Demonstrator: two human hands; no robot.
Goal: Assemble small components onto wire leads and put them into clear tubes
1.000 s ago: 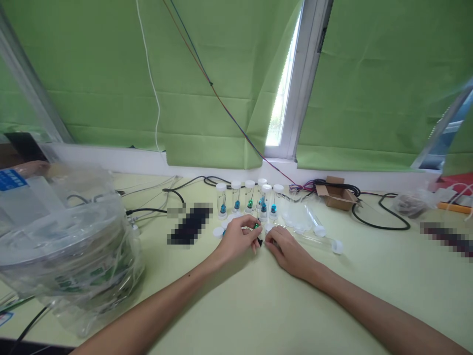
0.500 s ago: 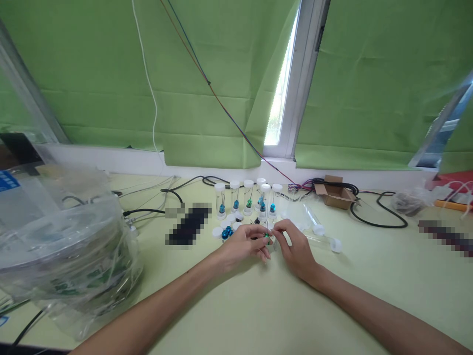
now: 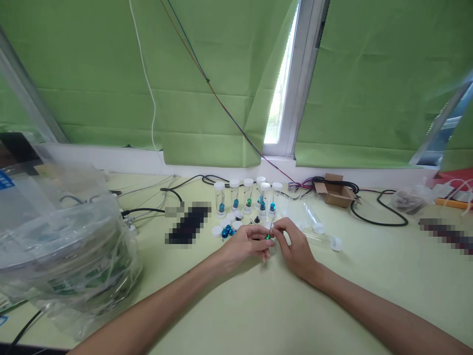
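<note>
Between the fingertips of my left hand (image 3: 240, 246) is a small shiny green metal piece (image 3: 268, 237), with a thin dark wire standing up from it. My right hand (image 3: 297, 249) is closed in a pinch right beside that piece, close to the wire; what its fingertips grip is too small to tell. Just behind my left hand lie several loose blue metal pieces (image 3: 228, 231) and white round caps (image 3: 217, 231). A small black part (image 3: 257, 219) sits beyond my fingers.
Several upright clear tubes (image 3: 220, 199) with white caps hold blue or green pieces. Clear tubes (image 3: 313, 218) also lie to the right. Behind them are an opened cardboard box (image 3: 336, 195) and black cables (image 3: 388, 223). A plastic-wrapped spool (image 3: 70, 256) fills the left side.
The green piece and its wire have tilted slightly to the right between my fingers. Both hands stay almost in the same place, and the view has shifted very slightly.
</note>
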